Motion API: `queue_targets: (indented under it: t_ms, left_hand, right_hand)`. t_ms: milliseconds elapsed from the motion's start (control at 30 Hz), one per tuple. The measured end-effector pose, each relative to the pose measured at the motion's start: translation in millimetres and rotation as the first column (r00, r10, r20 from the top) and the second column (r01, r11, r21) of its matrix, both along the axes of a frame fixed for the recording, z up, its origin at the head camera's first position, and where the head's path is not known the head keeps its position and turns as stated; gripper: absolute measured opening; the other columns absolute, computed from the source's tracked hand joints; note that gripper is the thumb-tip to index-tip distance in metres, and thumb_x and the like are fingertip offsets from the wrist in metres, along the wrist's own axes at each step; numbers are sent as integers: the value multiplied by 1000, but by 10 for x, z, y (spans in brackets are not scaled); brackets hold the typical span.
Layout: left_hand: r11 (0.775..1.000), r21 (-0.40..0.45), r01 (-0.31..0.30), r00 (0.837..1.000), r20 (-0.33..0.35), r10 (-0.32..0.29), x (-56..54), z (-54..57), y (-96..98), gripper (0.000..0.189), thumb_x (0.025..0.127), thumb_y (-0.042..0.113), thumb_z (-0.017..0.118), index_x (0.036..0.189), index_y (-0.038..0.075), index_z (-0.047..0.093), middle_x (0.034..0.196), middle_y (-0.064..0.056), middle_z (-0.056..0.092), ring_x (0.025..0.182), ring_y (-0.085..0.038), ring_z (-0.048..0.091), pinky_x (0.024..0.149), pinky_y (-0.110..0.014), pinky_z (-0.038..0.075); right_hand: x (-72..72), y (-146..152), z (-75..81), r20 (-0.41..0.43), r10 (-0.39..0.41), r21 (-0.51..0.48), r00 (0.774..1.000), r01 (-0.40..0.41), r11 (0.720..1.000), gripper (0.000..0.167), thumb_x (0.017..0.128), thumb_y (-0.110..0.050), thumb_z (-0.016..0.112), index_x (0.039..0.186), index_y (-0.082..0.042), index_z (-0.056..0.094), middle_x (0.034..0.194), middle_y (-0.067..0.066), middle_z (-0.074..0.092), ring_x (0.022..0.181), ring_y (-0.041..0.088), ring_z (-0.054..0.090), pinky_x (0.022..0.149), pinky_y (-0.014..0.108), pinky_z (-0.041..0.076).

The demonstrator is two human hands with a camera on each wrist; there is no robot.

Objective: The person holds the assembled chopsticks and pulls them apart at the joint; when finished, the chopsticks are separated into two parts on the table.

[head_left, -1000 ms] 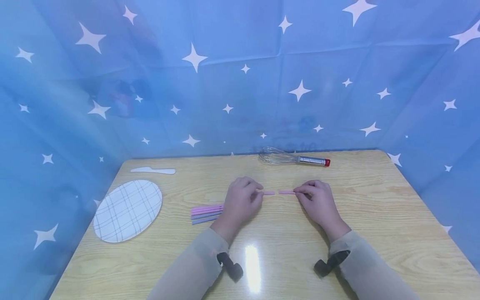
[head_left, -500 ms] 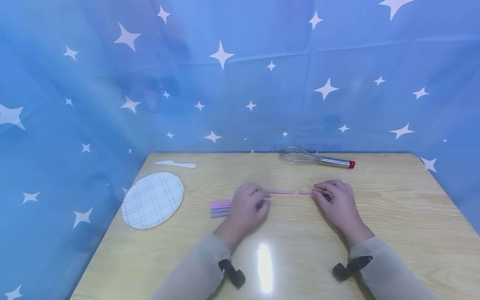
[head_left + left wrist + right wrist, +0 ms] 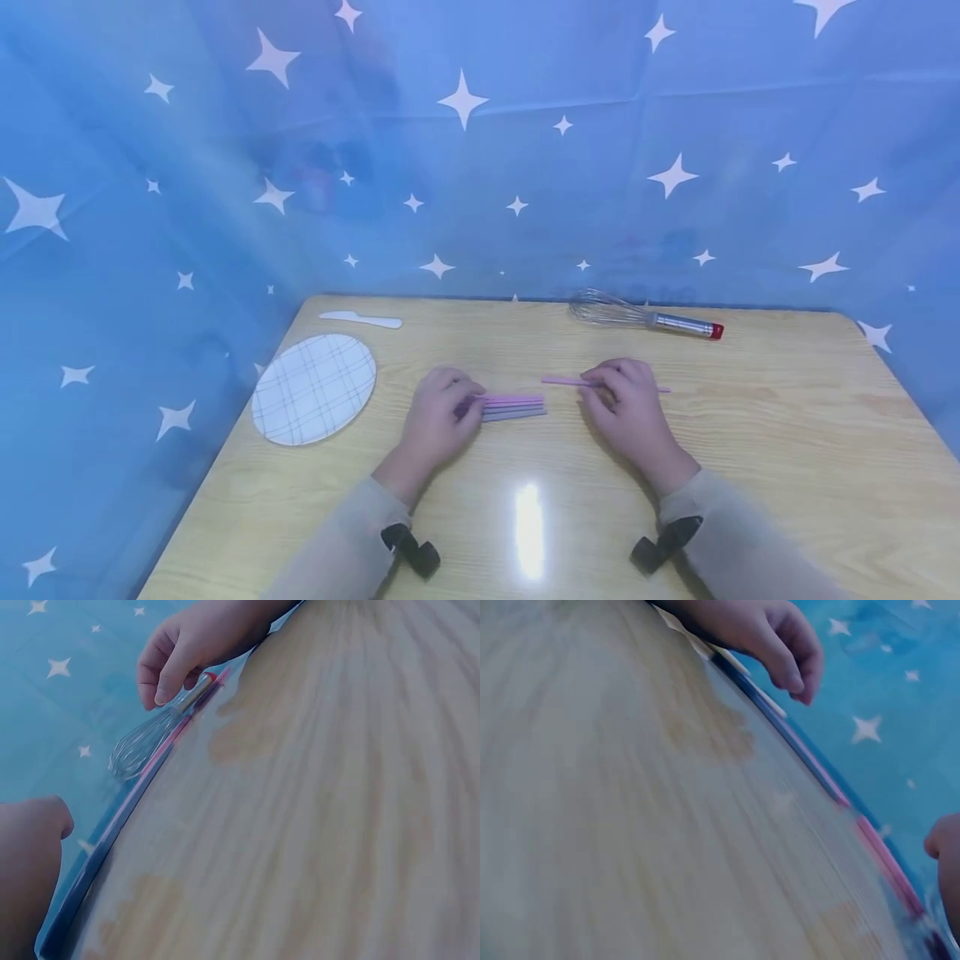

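Several pink, purple and grey straws (image 3: 516,407) lie side by side near the table's middle. My left hand (image 3: 438,417) has its curled fingers and thumb at their left part and hides their left ends; I cannot tell how many straws it pinches. Farther right, my right hand (image 3: 628,410) holds a pink straw (image 3: 561,381) with bent fingers. Pink shows on both sides of that hand; the middle is hidden. The wrist views show the left hand (image 3: 30,870) and right hand (image 3: 949,862) only partly at their edges.
Behind the right hand lies a wire whisk (image 3: 611,308) with a red-tipped handle. At the left, an oval checked plate (image 3: 315,390) and a white knife (image 3: 360,319) rest on the wooden table (image 3: 450,533). A blue star-patterned cloth (image 3: 525,158) hangs behind.
My left hand has shifted left, uncovering the right ends of the grouped straws. The right hand has come left with its pink straw. The head view has turned.
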State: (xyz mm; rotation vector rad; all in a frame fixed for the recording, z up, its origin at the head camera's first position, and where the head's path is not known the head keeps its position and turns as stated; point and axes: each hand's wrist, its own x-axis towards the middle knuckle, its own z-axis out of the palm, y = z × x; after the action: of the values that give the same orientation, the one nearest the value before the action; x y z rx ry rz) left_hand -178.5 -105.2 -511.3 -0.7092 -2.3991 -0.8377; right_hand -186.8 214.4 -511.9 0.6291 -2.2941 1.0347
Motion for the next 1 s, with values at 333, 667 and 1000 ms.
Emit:
queue_targets:
  t_ms: [333, 667, 1000]
  left_hand:
    - [1000, 18, -22, 1000, 12, 22, -41, -35, -330, 9, 90, 15, 80, 98, 11, 80, 101, -1, 72, 99, -23, 65, 91, -42, 53]
    - [998, -63, -12, 985, 172, 23, -70, -43, -409, 13, 98, 23, 77, 108, 14, 79, 109, 0, 70, 107, -23, 62, 100, -43, 50]
    - [981, -189, -30, 970, 230, 74, -74, -41, -401, 15, 103, 31, 73, 112, 21, 79, 115, 5, 70, 115, -20, 60, 109, -45, 44]
  right_hand:
    - [-4, -501, -4, 15, 118, 0, 993, -118, 993, 7, 89, -9, 79, 96, -8, 78, 105, 6, 72, 106, 34, 57, 99, 52, 37]
    - [31, -913, 73, 149, 52, 126, 987, -71, 989, 12, 92, -14, 82, 104, -12, 83, 108, 4, 72, 113, 33, 56, 100, 54, 39]
    - [64, -1045, 68, 221, -40, 256, 975, -19, 966, 14, 96, -21, 81, 108, -15, 85, 117, 5, 71, 120, 34, 51, 100, 59, 36]
